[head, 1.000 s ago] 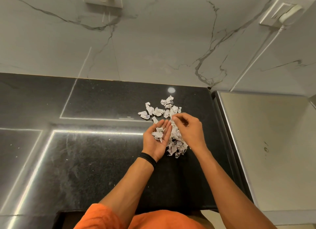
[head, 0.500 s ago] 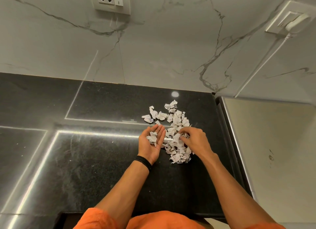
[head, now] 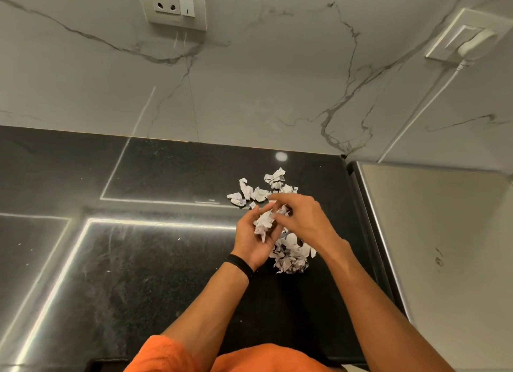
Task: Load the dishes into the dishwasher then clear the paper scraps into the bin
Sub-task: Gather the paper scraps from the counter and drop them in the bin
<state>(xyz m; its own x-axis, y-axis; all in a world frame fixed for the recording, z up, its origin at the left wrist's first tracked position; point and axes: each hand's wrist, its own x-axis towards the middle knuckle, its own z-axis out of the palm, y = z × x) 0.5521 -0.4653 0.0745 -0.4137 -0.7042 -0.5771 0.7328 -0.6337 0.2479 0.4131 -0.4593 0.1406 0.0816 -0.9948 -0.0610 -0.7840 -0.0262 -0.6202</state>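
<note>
We see left hand (head: 256,241) cupped palm-up holding paper scraps (head: 263,224), right hand (head: 304,219) pinching them from above; loose scraps (head: 291,256) on worktop (head: 138,260) beyond and beneath both.

Crumpled white paper scraps (head: 288,256); glossy black speckled stone counter (head: 155,274); smooth veined marble wall (head: 249,88); orange cloth.
</note>
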